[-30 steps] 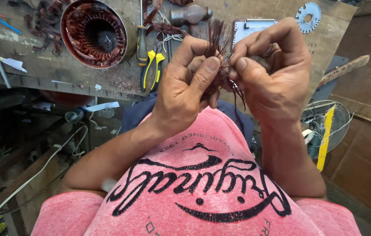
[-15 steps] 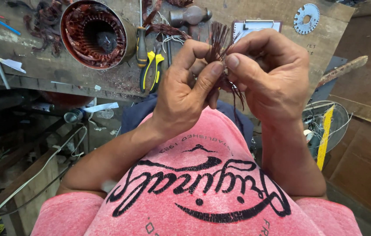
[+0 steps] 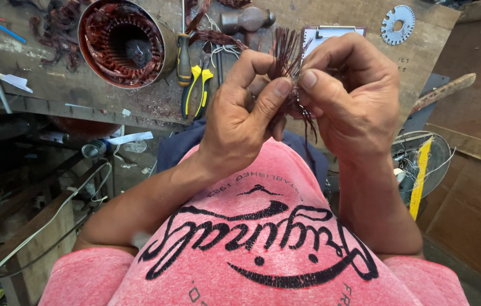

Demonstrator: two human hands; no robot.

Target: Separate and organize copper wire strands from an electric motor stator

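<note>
both hands are raised in front of the chest, over the near edge of the tabletop [image 3: 59,85]. the left hand [image 3: 240,122] has its grip pinched on a bundle of thin reddish-brown copper wires [image 3: 287,51], thumb tip pressed against the strands from the side. the right hand [image 3: 354,93] meets it thumb to thumb, its grip also closed on the same bundle, fingers curled over the top. the cut ends fan upward above the thumbs, and a few loose strands trail down below the hands towards the pink shirt [image 3: 263,238].

behind the hands on the tabletop lies a motor stator [image 3: 124,39] packed with copper windings, a screwdriver [image 3: 183,54] with a dark and yellow handle just beside it, yellow-handled pliers [image 3: 198,88] near the edge, a hammer [image 3: 246,20], a clipboard [image 3: 331,34] and a toothed metal disc [image 3: 397,24] well apart to the right.

the risks here look small but real. the strands are fine and springy, so a slack pinch could let some slip and splay out of the bundle. the cut tips are sharp and stand close to the thumbs, so a slip could prick the skin. bending hard at one spot could kink or snap the thin wire.
</note>
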